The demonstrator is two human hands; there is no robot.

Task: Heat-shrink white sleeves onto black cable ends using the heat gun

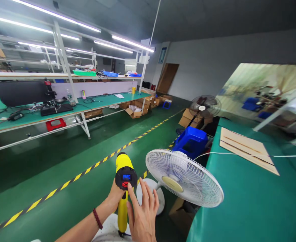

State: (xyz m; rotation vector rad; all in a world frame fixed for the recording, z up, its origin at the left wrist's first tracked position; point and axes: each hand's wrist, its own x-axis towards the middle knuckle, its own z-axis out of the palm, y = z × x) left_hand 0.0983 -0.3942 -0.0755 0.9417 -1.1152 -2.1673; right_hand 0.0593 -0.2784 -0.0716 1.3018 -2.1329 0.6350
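Right grip [145,213]: fingers spread, clasping nothing; index fingertip at the red button [125,184] of the yellow tool [122,210]. Touch or pressure cannot be confirmed. A careless press could alter the setting, in the inspector's judgement.

Left grip [115,193]: closed around the tool's body, fingers partly hidden. The tool is held upright at near centre, above the floor, nozzle end pointing away. Should this hold loosen while the other hand works the button, the tool could turn or drop. The cord [122,234] leaves the handle base; its run is out of sight, so a snag or tug cannot be ruled out.

Display [126,177]: lit blue, digits not reliably legible; misreading is possible.

White fan [184,178]: just beyond the right grip, grille beside the green counter [238,205] at right. A wide swing to the right could knock it. If the tool blows hot air, as its form suggests, the fan's draught could disturb it.

Farther right, a white cable [220,153] crosses the counter and wooden panel [246,148]; a catch could drag it.
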